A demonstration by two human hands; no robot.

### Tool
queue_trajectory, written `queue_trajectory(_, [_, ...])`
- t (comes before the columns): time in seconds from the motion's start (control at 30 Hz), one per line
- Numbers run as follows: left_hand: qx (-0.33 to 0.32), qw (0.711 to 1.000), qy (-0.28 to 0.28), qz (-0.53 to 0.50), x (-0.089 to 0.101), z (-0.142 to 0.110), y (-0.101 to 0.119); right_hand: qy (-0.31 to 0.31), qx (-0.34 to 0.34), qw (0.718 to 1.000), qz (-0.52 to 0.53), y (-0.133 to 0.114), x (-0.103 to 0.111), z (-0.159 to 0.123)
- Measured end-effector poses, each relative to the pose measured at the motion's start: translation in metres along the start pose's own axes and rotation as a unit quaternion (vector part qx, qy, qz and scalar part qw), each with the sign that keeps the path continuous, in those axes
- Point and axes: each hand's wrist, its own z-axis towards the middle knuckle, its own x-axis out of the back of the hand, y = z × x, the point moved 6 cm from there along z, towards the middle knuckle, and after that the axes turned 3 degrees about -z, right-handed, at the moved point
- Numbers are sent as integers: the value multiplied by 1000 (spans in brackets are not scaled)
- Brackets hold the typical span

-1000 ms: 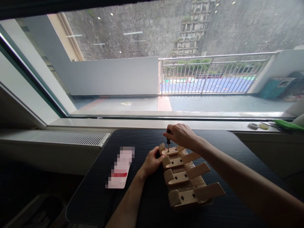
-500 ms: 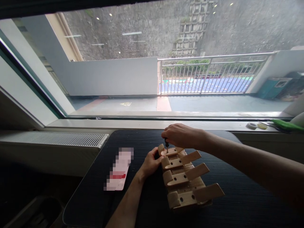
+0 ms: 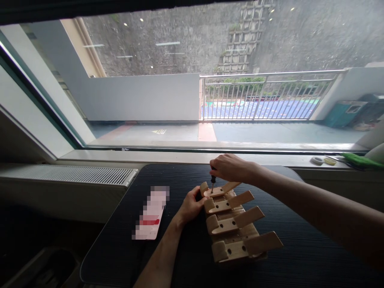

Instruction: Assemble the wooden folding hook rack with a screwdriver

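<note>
A wooden assembly lies on the dark table: several light wood pieces in a row, each with a rounded block at its left, two dark holes and a flat paddle slanting up to the right. My left hand is closed on the far left end of this assembly, thumb against the wood. In my right hand, fingers wrapped round its handle, is a small screwdriver. It stands nearly upright, its tip at the left hole of the farthest wood piece. My fingers hide the top of the handle.
A pink flat object, partly pixelated, lies on the black table left of my left hand. Behind the table runs a windowsill with tape rolls and a green item at right. A radiator stands at the left.
My right hand has shifted slightly right and up, so more of the screwdriver shows below it. The left hand and the wooden assembly stay in place.
</note>
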Motion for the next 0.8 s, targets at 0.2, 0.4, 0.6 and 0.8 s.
queue_trajectory(0.2, [0, 1000, 2, 6, 0, 0, -3, -8, 65, 997, 39, -8, 12, -5])
queue_trajectory(0.4, [7, 1000, 1, -1, 0, 1, -1, -26, 90, 995, 33, -14, 11, -1])
queue_trajectory(0.6, [1, 1000, -1, 10, 1, 1, -5, -36, 73, 997, 1, -19, 4, 12])
queue_trajectory(0.8, [-11, 1000, 0, 8, 2, 1, -5, -16, 20, 999, -25, -22, -5, 22])
